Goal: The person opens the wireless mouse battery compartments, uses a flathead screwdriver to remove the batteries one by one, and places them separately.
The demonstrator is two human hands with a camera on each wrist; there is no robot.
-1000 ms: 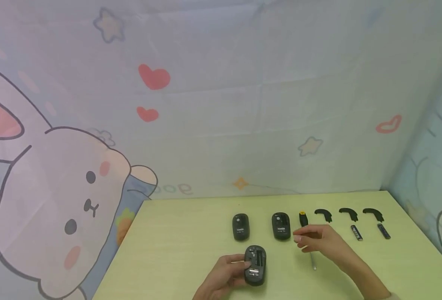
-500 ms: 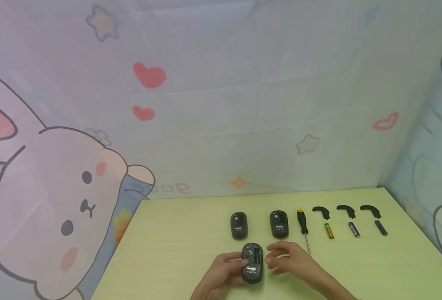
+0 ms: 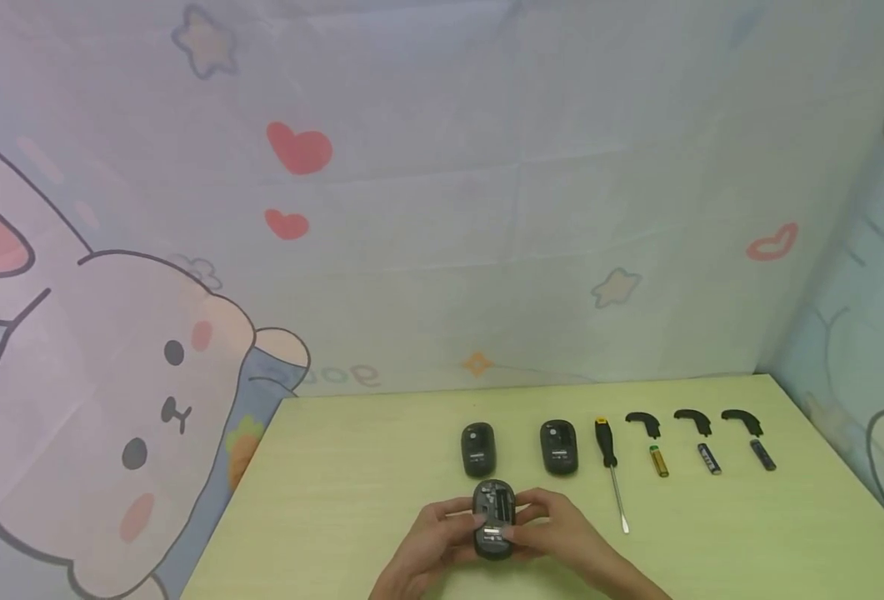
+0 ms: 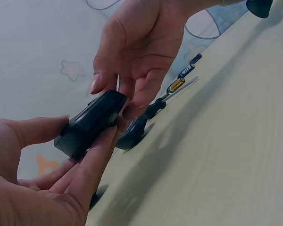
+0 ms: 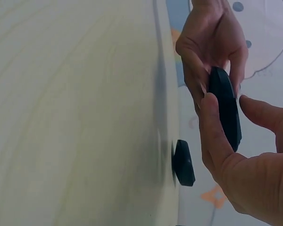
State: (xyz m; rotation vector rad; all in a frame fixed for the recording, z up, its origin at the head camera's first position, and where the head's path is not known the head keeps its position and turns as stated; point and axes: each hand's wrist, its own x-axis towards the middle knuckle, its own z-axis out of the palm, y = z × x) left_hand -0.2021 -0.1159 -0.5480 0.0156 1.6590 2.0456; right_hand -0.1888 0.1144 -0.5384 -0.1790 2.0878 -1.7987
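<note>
Above the table near its front, both hands hold a dark computer mouse (image 3: 492, 547), its underside turned up and its battery slot uncovered. The left hand (image 3: 434, 540) grips its left side, thumb on the underside. On the opposite side, the right hand (image 3: 557, 533) pinches the mouse, with the thumb at the lower right of the underside and fingers along the edge. Edge-on, the mouse (image 4: 92, 123) appears between thumb and fingers of the left hand in the left wrist view. In the right wrist view, the same mouse (image 5: 225, 106) lies between both hands.
Two more upturned mice, a left one (image 3: 478, 450) and a right one (image 3: 558, 447), lie behind the hands. Right of them are a screwdriver (image 3: 610, 467), a gold battery (image 3: 659, 461), two dark batteries (image 3: 708, 459) and three curved black covers (image 3: 692, 420) on the table (image 3: 352, 492).
The right hand has come left from above the screwdriver and gold battery to take hold of the mouse, uncovering both. The mouse has shifted slightly left and up.
</note>
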